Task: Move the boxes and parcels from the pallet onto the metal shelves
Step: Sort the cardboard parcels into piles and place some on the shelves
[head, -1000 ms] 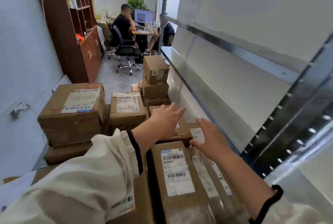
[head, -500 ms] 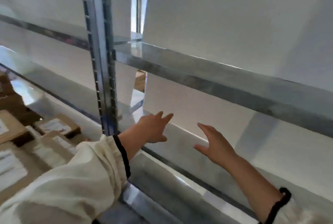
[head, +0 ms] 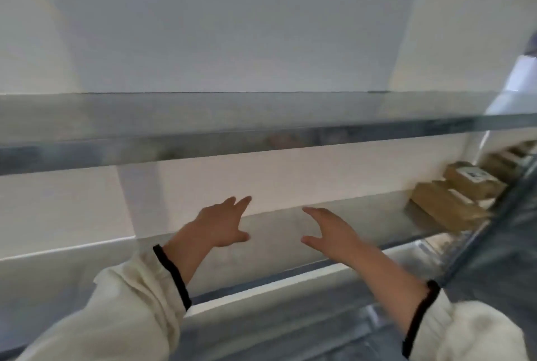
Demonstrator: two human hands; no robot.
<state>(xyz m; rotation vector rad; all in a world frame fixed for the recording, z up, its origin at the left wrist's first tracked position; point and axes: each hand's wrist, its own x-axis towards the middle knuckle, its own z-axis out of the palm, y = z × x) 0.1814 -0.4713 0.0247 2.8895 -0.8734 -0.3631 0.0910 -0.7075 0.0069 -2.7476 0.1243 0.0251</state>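
Observation:
I face the metal shelves head on. My left hand (head: 222, 222) and my right hand (head: 331, 231) are stretched out side by side over the middle shelf (head: 276, 250), fingers straight and spread, holding nothing. Several brown cardboard boxes (head: 453, 201) with white labels lie on that same shelf at the far right, well away from both hands. The pallet and its parcels are out of view.
An upper shelf (head: 203, 125) runs across the view above my hands. A dark perforated upright (head: 499, 232) slants up at the right edge, in front of the boxes. A white wall backs the shelves.
My view has swung right, from the pallet of boxes to the shelf unit. Both hands stayed raised and holding nothing; the pallet left the view and boxes on the shelf came into sight at right.

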